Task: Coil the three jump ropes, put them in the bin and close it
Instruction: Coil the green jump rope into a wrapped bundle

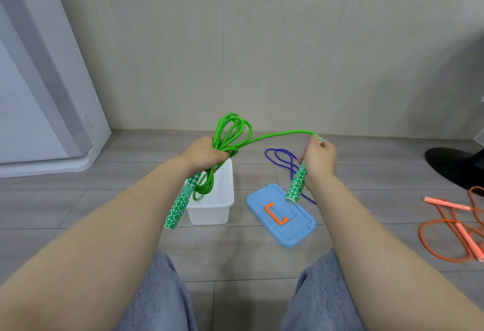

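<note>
My left hand point(203, 153) is shut on a bundle of loops of the green jump rope point(230, 131), held above the white bin point(218, 199). One green-patterned handle hangs below that hand, over the bin's left rim. My right hand point(319, 159) grips the rope's other end at its second green handle point(296, 185), and a single strand arcs between the hands. The bin stands open on the floor, with its blue lid point(281, 215), which has an orange handle, lying flat to its right. A purple rope point(280, 159) lies behind the lid. An orange rope point(455, 228) lies loose at the far right.
A wall runs close behind the bin. A white door or cabinet point(39, 95) stands at the left. A black round base point(455, 165) sits at the right edge. My knees in grey trousers point(162, 299) are at the bottom of the view.
</note>
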Available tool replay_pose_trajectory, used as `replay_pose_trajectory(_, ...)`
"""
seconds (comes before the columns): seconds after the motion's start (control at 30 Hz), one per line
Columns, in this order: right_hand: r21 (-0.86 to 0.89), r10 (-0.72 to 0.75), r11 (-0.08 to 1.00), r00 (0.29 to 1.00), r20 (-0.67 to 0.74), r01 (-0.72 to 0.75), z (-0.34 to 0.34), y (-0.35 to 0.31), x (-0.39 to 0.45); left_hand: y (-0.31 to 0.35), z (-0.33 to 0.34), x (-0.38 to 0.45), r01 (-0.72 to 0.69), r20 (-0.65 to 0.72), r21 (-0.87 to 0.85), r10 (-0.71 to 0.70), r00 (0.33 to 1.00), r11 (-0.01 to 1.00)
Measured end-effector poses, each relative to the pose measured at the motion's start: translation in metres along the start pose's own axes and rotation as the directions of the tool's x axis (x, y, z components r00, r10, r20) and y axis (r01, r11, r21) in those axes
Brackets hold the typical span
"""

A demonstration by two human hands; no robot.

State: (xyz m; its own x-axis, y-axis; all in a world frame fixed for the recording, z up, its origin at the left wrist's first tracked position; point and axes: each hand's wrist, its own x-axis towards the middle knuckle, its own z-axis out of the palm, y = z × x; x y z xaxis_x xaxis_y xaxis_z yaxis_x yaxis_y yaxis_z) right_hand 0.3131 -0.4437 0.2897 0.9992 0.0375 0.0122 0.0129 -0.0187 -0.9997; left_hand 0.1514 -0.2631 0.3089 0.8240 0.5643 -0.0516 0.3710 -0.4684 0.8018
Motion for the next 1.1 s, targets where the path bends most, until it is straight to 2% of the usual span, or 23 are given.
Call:
replay_pose_trajectory(0.07,0.027,0.145,0.989,0.989,-0.034,-0.144,-0.003,0.006,0.009,0.000,0.000,0.001,0.010,-0.015,-0.068,-0.011,1.000,0.998)
replay_pose_trajectory(0.13,0.006,0.199,0.980,0.980,-0.017,-0.199,-0.006,0.007,0.011,-0.001,-0.001,0.003,0.025,-0.033,-0.162,-0.031,0.999,0.987)
replay_pose_trajectory(0.23,0.129,0.299,0.947,0.954,-0.020,-0.294,-0.018,0.008,0.016,-0.005,-0.005,0.004,0.053,-0.021,-0.326,-0.064,0.998,0.944)
replay_pose_trajectory(0.3,0.077,0.364,0.929,0.931,0.005,-0.363,-0.032,0.014,0.019,-0.007,-0.006,0.004,0.058,0.041,-0.392,-0.046,0.998,0.918)
replay_pose_trajectory(0.37,-0.071,0.419,0.907,0.907,0.048,-0.415,-0.038,0.020,0.022,-0.005,-0.004,0.002,0.048,0.101,-0.423,-0.006,0.995,0.905)
replay_pose_trajectory(0.43,-0.331,0.374,0.884,0.924,0.081,-0.329,-0.032,0.023,0.018,-0.001,-0.001,0.000,0.027,0.134,-0.426,0.033,0.990,0.904)
replay_pose_trajectory(0.5,-0.572,0.234,0.815,0.956,0.176,-0.094,-0.021,0.020,0.008,0.004,0.001,-0.002,0.007,0.153,-0.436,0.067,0.986,0.900)
replay_pose_trajectory(0.53,-0.610,0.168,0.791,0.945,0.280,0.040,-0.015,0.016,0.002,0.007,0.002,-0.003,0.000,0.162,-0.455,0.082,0.983,0.891)
replay_pose_trajectory(0.57,-0.582,0.130,0.798,0.899,0.418,0.155,-0.008,0.014,-0.006,0.009,0.003,-0.004,-0.007,0.169,-0.478,0.100,0.980,0.879)
replay_pose_trajectory(0.6,-0.508,0.130,0.833,0.815,0.565,0.220,-0.002,0.009,-0.018,0.011,0.004,-0.004,-0.019,0.178,-0.498,0.124,0.976,0.867)
replay_pose_trajectory(0.67,-0.360,0.136,0.893,0.602,0.787,0.269,0.013,0.003,-0.041,0.016,0.004,-0.006,-0.052,0.197,-0.514,0.177,0.964,0.856)
replay_pose_trajectory(0.73,-0.304,0.115,0.887,0.472,0.874,0.347,0.025,0.003,-0.059,0.021,0.004,-0.009,-0.088,0.212,-0.514,0.226,0.951,0.853)
replay_pose_trajectory(0.77,-0.305,0.114,0.871,0.447,0.887,0.384,0.029,0.005,-0.063,0.023,0.004,-0.010,-0.098,0.217,-0.519,0.242,0.946,0.849)
replay_pose_trajectory(0.87,-0.379,0.178,0.817,0.436,0.882,0.434,0.029,0.006,-0.069,0.028,0.003,-0.012,-0.114,0.195,-0.539,0.256,0.947,0.835)
replay_pose_trajectory(0.97,-0.407,0.244,0.833,0.413,0.877,0.373,0.022,0.007,-0.064,0.028,0.001,-0.009,-0.138,0.128,-0.568,0.253,0.959,0.811)
replay_pose_trajectory(1.03,-0.403,0.259,0.878,0.453,0.853,0.258,0.015,0.004,-0.058,0.025,-0.002,-0.006,-0.129,0.069,-0.592,0.210,0.975,0.795)
replay_pose_trajectory(1.1,-0.386,0.242,0.905,0.525,0.816,0.182,0.006,-0.001,-0.050,0.019,-0.005,-0.003,-0.103,0.022,-0.607,0.147,0.989,0.788)
